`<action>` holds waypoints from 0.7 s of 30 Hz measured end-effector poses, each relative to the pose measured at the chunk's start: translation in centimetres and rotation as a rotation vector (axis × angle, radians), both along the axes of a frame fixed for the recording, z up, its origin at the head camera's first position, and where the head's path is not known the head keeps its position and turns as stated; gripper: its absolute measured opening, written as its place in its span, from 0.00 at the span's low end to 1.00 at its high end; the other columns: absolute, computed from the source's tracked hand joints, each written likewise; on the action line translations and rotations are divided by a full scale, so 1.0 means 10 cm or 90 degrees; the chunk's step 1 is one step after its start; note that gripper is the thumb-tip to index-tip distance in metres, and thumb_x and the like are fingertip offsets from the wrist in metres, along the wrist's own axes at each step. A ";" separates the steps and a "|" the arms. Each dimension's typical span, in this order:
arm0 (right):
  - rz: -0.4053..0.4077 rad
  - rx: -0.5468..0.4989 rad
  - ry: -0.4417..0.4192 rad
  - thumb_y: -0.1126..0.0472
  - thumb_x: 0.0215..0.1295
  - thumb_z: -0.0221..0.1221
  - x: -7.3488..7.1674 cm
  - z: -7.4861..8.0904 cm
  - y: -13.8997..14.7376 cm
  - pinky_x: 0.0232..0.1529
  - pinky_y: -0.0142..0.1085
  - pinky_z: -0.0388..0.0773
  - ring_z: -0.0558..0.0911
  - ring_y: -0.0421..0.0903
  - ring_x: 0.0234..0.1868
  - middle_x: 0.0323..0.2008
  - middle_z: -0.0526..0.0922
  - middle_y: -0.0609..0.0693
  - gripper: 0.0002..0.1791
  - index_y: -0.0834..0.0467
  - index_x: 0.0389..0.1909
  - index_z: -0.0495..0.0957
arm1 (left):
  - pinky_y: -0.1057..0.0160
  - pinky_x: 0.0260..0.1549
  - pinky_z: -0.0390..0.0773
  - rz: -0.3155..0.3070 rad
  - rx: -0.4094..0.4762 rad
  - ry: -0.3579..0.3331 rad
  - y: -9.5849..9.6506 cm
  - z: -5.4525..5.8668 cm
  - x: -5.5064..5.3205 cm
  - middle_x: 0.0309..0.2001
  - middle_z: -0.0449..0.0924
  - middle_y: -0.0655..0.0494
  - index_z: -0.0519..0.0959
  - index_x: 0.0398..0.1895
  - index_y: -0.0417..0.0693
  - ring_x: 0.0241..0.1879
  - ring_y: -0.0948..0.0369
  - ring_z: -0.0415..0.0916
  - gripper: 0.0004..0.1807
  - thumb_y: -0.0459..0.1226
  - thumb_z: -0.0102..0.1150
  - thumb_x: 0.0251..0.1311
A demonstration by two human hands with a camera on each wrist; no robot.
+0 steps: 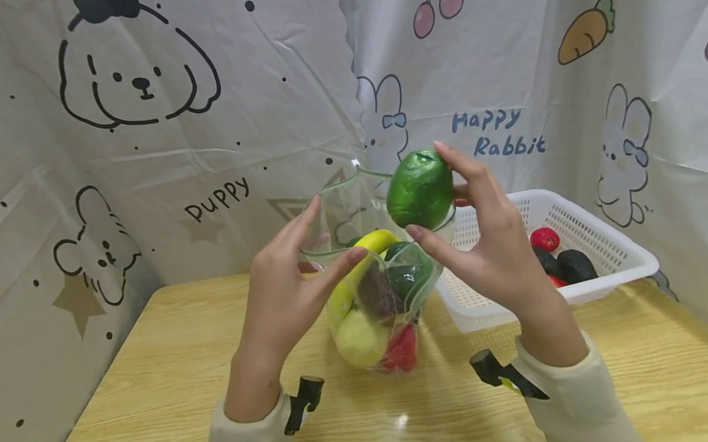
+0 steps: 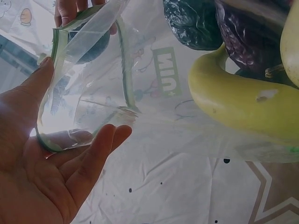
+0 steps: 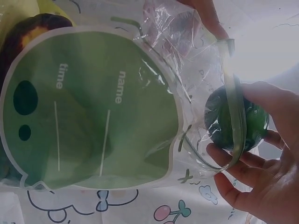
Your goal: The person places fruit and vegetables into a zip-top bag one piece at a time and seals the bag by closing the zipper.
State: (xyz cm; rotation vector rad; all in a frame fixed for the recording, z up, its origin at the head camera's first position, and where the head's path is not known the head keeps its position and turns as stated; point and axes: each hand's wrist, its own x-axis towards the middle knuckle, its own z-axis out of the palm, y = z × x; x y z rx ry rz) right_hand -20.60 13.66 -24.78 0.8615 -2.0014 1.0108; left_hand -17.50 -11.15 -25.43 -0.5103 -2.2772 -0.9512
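A clear zip bag [image 1: 353, 208] with a green-edged mouth stands on the table. My left hand [image 1: 288, 285] holds the bag's rim from the left, thumb in front and fingers behind. My right hand [image 1: 489, 242] grips a glossy green egg-shaped fruit [image 1: 420, 189] between thumb and fingers, at the bag's mouth. In the right wrist view the rim crosses in front of this green fruit [image 3: 254, 119]. Inside the bag are a banana [image 2: 233, 98], a pale yellow rounded fruit [image 1: 361, 338], a purple-brown piece [image 1: 380, 291], dark green pieces and a red piece [image 1: 401, 348].
A white perforated basket [image 1: 610, 280] is on the right of the wooden table [image 1: 160, 377], behind my right hand. It contains a red round piece [image 1: 544, 239] and dark pieces [image 1: 576, 266]. A printed curtain [image 1: 211, 154] hangs around the table's back and sides.
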 end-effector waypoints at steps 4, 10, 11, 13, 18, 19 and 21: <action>-0.005 0.002 -0.003 0.64 0.57 0.73 0.00 0.00 0.01 0.55 0.48 0.77 0.83 0.54 0.53 0.69 0.68 0.57 0.49 0.54 0.77 0.58 | 0.66 0.35 0.85 -0.003 0.001 0.000 0.00 0.00 0.00 0.70 0.72 0.51 0.66 0.76 0.45 0.50 0.59 0.83 0.46 0.52 0.73 0.58; 0.002 0.011 -0.002 0.64 0.57 0.74 0.00 0.00 0.01 0.56 0.50 0.76 0.82 0.54 0.54 0.70 0.67 0.57 0.50 0.53 0.78 0.58 | 0.66 0.35 0.85 -0.001 -0.003 0.002 0.01 0.00 -0.01 0.70 0.72 0.51 0.66 0.76 0.45 0.49 0.58 0.83 0.46 0.52 0.73 0.58; 0.006 0.013 0.001 0.64 0.57 0.73 0.00 0.01 0.01 0.57 0.51 0.76 0.82 0.53 0.54 0.71 0.67 0.56 0.50 0.53 0.78 0.58 | 0.66 0.35 0.85 -0.001 -0.004 0.003 0.01 0.00 -0.01 0.70 0.72 0.51 0.66 0.76 0.46 0.49 0.58 0.83 0.45 0.52 0.73 0.58; 0.014 0.015 0.009 0.65 0.57 0.73 0.00 0.01 0.01 0.57 0.51 0.76 0.83 0.52 0.55 0.72 0.66 0.55 0.50 0.54 0.78 0.58 | 0.65 0.35 0.85 -0.001 -0.004 0.003 0.01 0.00 -0.01 0.70 0.72 0.51 0.66 0.76 0.45 0.50 0.58 0.83 0.45 0.52 0.73 0.58; 0.023 0.015 0.025 0.67 0.58 0.71 0.00 0.02 0.02 0.55 0.52 0.76 0.83 0.50 0.54 0.72 0.66 0.53 0.45 0.55 0.76 0.61 | 0.64 0.35 0.86 -0.002 -0.002 0.005 0.01 0.00 -0.01 0.70 0.72 0.50 0.66 0.75 0.44 0.52 0.56 0.83 0.45 0.51 0.72 0.59; 0.023 0.015 0.026 0.67 0.59 0.70 0.00 0.02 0.02 0.55 0.51 0.77 0.83 0.50 0.54 0.71 0.67 0.53 0.44 0.56 0.76 0.62 | 0.64 0.35 0.86 -0.001 -0.003 0.005 0.01 0.00 -0.01 0.70 0.72 0.50 0.66 0.75 0.44 0.51 0.56 0.83 0.45 0.52 0.72 0.59; 0.023 0.013 0.029 0.68 0.60 0.69 0.00 0.03 0.03 0.54 0.51 0.77 0.83 0.50 0.53 0.70 0.69 0.54 0.42 0.57 0.75 0.64 | 0.64 0.35 0.86 -0.001 -0.003 0.007 0.00 0.00 -0.01 0.70 0.72 0.50 0.66 0.75 0.44 0.51 0.56 0.83 0.45 0.52 0.72 0.59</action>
